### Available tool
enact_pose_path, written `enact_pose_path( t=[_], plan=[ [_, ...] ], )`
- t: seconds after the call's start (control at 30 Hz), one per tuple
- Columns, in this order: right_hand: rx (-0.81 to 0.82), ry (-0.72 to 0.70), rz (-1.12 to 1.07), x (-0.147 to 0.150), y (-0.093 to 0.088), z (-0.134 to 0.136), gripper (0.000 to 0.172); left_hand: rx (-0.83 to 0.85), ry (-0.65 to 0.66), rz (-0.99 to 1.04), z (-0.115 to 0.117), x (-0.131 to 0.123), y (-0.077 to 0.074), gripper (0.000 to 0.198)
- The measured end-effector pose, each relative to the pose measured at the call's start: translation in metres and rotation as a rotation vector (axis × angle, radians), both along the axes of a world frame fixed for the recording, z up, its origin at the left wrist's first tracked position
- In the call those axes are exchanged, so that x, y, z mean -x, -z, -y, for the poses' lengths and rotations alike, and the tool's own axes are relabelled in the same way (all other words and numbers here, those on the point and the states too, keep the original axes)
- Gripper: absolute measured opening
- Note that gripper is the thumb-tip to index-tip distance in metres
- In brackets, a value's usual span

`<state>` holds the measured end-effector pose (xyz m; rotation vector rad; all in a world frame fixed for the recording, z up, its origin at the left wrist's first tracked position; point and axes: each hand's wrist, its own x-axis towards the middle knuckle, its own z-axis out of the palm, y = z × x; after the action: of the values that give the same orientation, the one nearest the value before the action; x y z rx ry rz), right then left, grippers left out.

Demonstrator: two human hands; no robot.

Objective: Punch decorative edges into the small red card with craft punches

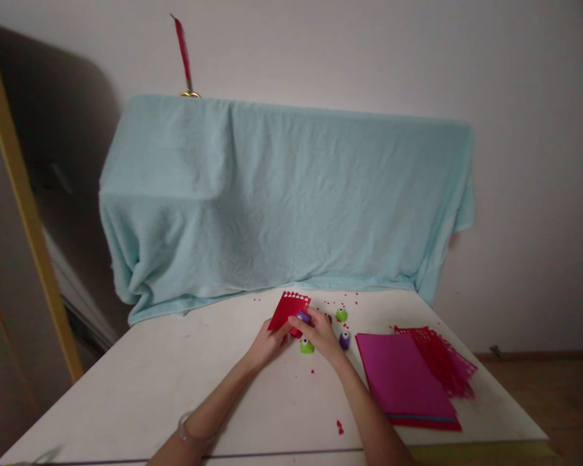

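Observation:
My left hand (263, 346) is closed on a red sheet of paper (282, 314), which has a row of small punched holes along its far edge. My right hand (322, 334) grips a small purple craft punch (302, 316) at the paper's right edge. Whether the punch is pressed down cannot be made out. Just below the hands sits a green punch (306, 347). To the right of my right hand are a second green punch (341, 314) and another purple punch (344, 340). A red punch (328, 318) is partly hidden behind my right fingers.
A stack of magenta and red paper (405, 375) lies on the right of the white table (175, 375), with punched red and pink sheets (444, 362) beside it. Tiny red cut-outs (340, 427) are scattered about. A light-blue cloth (282, 207) drapes over something at the back.

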<state>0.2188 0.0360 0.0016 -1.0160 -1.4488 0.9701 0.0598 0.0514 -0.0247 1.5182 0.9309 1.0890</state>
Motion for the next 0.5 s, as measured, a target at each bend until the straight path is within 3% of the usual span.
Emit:
enact_pose_path(
  t=[0.17,0.5],
  plan=[
    [0.013,0.019,0.003,-0.0017,0.0001,0.0,0.028,0.0,0.043,-0.039,-0.0001,0.0023,-0.0001,0.043],
    [-0.035,0.046,0.095,-0.0038,-0.0003,-0.0009,0.029,0.004,0.006,-0.02,-0.0044,0.0015,0.0086,0.041]
  ],
)
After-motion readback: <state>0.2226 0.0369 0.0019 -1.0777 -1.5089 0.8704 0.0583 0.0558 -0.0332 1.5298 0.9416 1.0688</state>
